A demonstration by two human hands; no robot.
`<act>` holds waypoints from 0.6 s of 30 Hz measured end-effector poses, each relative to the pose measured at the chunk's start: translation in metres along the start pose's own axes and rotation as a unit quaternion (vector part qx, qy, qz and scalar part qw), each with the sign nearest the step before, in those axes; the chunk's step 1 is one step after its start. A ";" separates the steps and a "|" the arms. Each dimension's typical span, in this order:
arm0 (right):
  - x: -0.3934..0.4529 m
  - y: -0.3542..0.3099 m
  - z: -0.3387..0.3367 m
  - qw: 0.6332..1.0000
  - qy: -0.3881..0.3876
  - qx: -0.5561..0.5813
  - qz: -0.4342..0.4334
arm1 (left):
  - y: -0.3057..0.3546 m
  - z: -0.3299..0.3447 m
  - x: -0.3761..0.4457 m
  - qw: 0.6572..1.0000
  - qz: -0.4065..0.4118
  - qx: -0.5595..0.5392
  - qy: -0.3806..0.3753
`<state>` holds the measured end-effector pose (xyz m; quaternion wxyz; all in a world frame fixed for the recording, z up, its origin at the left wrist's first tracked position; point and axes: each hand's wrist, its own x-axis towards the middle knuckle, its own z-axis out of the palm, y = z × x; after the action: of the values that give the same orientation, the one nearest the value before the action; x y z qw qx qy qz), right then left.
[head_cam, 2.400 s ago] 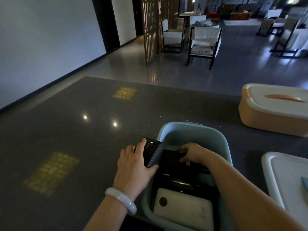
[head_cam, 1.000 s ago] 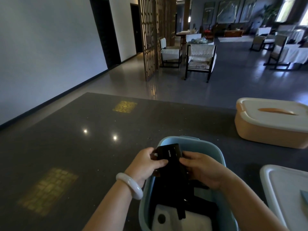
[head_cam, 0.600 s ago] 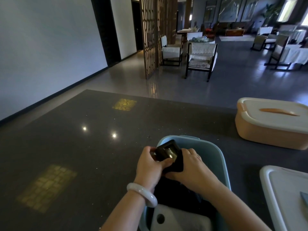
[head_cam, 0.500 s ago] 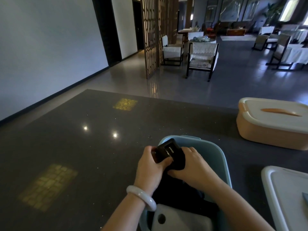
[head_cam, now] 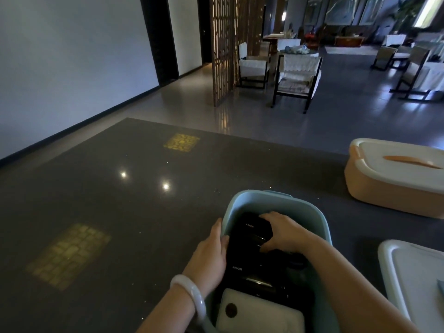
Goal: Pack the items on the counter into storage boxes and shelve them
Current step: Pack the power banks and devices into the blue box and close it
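So half a second ago both hands had the glossy black Anker power bank [head_cam: 257, 230] up at the rim of the pale blue plastic storage box [head_cam: 276, 200]; now it's down inside, lying at the far end of the box on top of the other dark stuff. The right hand [head_cam: 284, 233] is curled over the top of it, grip closed around it as if pressing it into place. The left hand [head_cam: 211, 255] has dropped to the box's left wall, fingers hooked over the rim, so its grip is on the box, not the item.

Nearer the camera in the same box sit a second black Anker power bank [head_cam: 249, 277] and a white rectangular power bank [head_cam: 262, 316].

My read: this item is basically packed. The dark speckled tabletop [head_cam: 108, 212] shows nothing loose in view, so lidding looks like the next job. There's a white lid [head_cam: 413, 275] at the right edge, and the lidded peach box [head_cam: 394, 183] looks done.
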<state>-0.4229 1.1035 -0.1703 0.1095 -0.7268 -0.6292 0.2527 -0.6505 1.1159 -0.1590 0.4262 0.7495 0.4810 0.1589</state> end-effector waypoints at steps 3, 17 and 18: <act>0.004 0.001 0.006 0.999 -0.029 -0.021 -0.006 | -0.002 0.001 0.000 1.000 0.006 0.004 0.007; 0.015 0.000 0.004 0.994 -0.046 0.094 0.042 | -0.009 0.004 0.003 1.000 0.016 -0.007 0.005; 0.015 0.000 0.003 0.995 -0.046 0.084 0.042 | -0.009 0.003 0.003 1.000 0.015 -0.008 0.005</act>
<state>-0.4236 1.1175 -0.1766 0.1304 -0.7287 -0.5789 0.3419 -0.6520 1.1183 -0.1686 0.4271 0.7522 0.4710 0.1729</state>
